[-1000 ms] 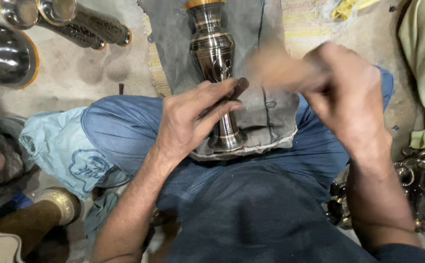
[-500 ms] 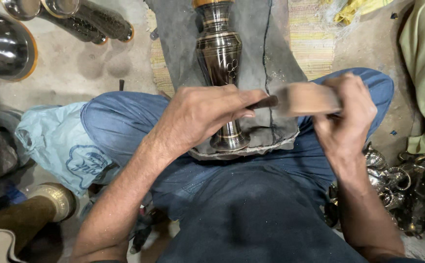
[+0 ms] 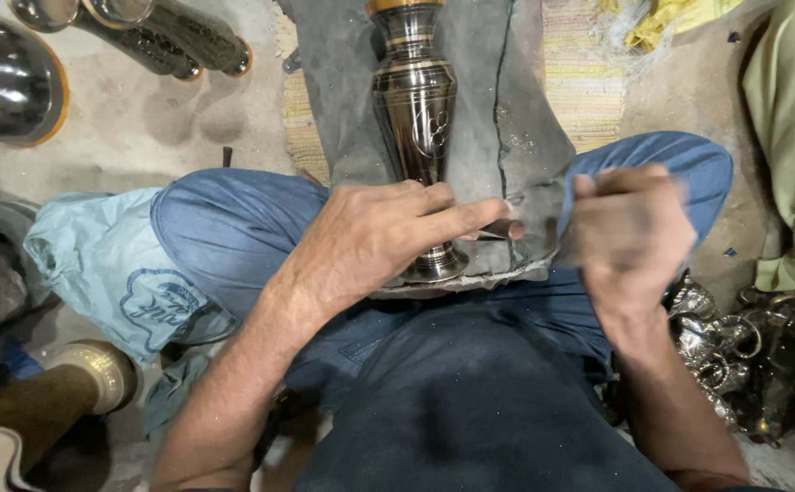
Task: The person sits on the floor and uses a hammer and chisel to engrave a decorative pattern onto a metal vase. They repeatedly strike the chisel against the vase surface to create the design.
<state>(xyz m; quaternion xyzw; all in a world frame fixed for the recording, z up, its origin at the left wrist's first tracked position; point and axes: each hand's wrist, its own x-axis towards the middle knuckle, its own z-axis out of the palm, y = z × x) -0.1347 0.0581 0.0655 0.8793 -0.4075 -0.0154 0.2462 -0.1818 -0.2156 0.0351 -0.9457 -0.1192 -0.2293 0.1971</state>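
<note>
My left hand (image 3: 370, 237) lay flat across the lower stem of the dark metal vase (image 3: 414, 118), fingers spread open and pressing it down at mid-frame. The vase lay lengthwise on a grey cloth (image 3: 520, 128) draped over my lap, its base (image 3: 434, 264) toward me, my hand hiding part of the stem. My right hand (image 3: 630, 232) was blurred at right, curled closed; whether it gripped anything I could not tell. More metal vessels (image 3: 15, 64) lay on the floor at upper left, small silvery pieces (image 3: 716, 333) at lower right.
</note>
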